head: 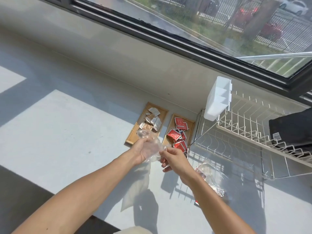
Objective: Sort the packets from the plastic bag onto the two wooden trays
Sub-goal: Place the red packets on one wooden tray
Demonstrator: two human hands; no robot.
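Observation:
Two wooden trays lie side by side against the wall. The left tray (130,139) holds several brown and white packets (152,121). The right tray (191,128) holds several red packets (175,135). Just in front of the trays, my left hand (143,152) and my right hand (173,158) both grip a crumpled clear plastic bag (152,144), held above the counter. I cannot tell whether anything is inside it. A second clear bag (211,179) with a few packets lies on the counter to the right of my right forearm.
A white wire dish rack (244,137) stands right of the trays, with a white plastic holder (217,98) on its corner and a dark cloth (292,129) in it. A window runs along the back wall. The pale counter (59,132) stretches left.

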